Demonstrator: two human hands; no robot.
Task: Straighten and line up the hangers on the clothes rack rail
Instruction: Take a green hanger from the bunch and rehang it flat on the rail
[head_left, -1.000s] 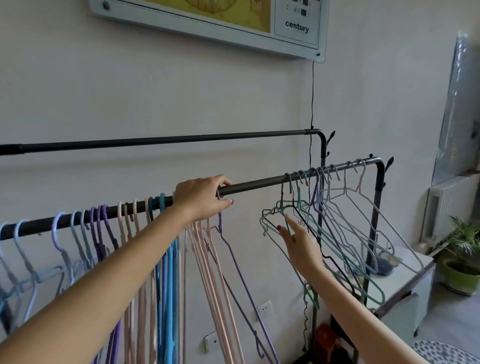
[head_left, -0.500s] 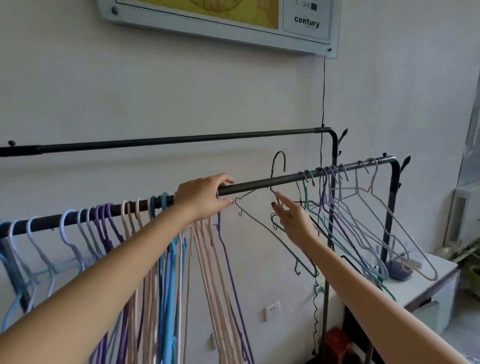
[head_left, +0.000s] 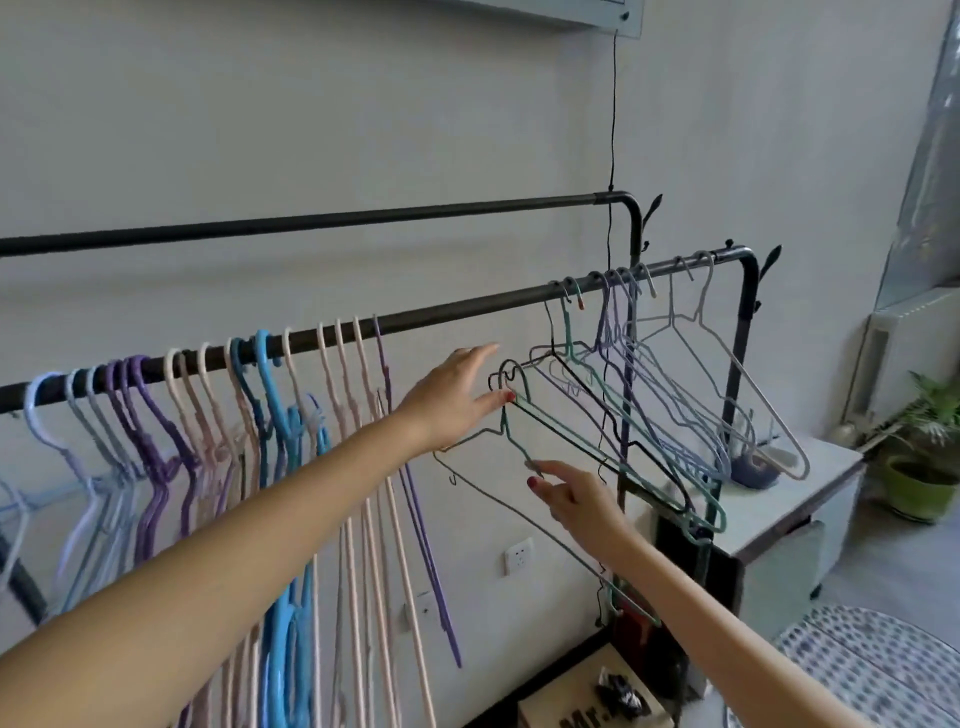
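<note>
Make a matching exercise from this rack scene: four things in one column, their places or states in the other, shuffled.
1. purple hanger
2. loose hangers
3. left hand
4. potted plant

A. on the floor, far right
B. off the rail, between both hands
C. hooked on the rail
D. fingers straight, reaching for hanger hooks

Pairs: 1-C, 2-B, 3-D, 4-A
</note>
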